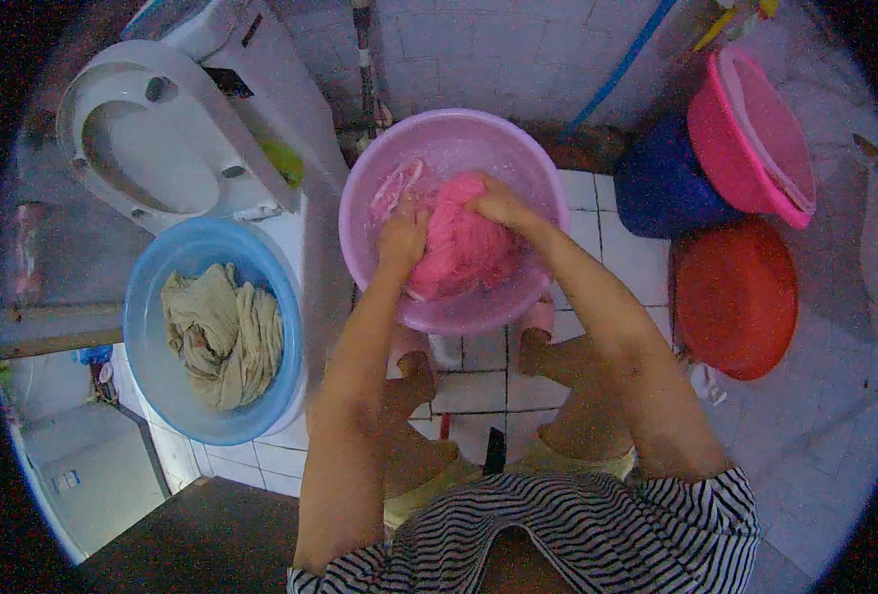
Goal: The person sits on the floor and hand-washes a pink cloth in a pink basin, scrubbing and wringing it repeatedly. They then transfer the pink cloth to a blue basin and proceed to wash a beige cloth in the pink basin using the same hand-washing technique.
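Note:
A bundle of wet pink cloth lies heaped in a light purple basin between my feet. From the left, my left hand presses round the side of the bundle, its fingertips partly sunk in the folds. My right hand grips the upper right of the same cloth, with fingers curled into it. A paler pink and white piece of fabric shows beside my left hand against the basin wall. Some water appears to lie in the basin. What is under the bundle is hidden.
On the left, a blue basin holds beige cloth, near a white toilet seat. At right stand a dark blue bucket, a bright pink basin and a red basin. White tiles cover the floor.

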`<control>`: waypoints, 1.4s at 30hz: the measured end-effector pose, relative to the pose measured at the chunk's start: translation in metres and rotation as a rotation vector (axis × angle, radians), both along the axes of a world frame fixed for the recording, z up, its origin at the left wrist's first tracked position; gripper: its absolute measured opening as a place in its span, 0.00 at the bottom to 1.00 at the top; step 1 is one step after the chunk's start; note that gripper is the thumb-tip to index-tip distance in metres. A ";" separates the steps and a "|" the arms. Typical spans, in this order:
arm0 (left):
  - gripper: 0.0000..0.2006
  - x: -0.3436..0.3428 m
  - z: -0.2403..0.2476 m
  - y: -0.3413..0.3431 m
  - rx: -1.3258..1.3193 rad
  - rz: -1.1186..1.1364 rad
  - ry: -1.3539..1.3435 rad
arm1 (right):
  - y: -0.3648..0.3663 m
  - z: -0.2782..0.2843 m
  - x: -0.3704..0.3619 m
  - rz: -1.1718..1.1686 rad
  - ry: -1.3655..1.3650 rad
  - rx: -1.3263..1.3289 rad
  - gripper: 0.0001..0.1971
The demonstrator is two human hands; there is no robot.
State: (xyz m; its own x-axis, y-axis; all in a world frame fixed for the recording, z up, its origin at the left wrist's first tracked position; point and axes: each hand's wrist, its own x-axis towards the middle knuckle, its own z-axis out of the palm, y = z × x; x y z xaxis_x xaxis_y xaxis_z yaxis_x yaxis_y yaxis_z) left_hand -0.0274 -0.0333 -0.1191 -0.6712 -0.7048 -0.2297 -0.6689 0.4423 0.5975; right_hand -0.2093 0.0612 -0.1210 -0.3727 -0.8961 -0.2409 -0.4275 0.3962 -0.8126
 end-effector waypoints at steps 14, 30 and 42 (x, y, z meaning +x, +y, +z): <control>0.33 0.034 0.124 0.017 0.121 -0.487 0.631 | 0.045 0.178 0.082 0.516 0.480 -0.551 0.29; 0.22 0.029 0.185 0.037 0.167 0.108 0.940 | 0.029 0.171 0.067 0.084 0.147 -0.608 0.27; 0.53 0.043 0.166 0.020 0.190 -0.131 1.025 | 0.047 0.342 0.074 0.042 0.231 -0.603 0.22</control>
State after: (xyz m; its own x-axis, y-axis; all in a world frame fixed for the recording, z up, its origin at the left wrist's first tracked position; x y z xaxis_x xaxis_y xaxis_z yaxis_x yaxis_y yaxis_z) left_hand 0.0154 -0.0129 0.0469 -0.6755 -0.6242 0.3925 0.2432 0.3139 0.9178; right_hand -0.1354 0.1087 0.2215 -0.3168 -0.8640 0.3914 -0.6231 -0.1215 -0.7726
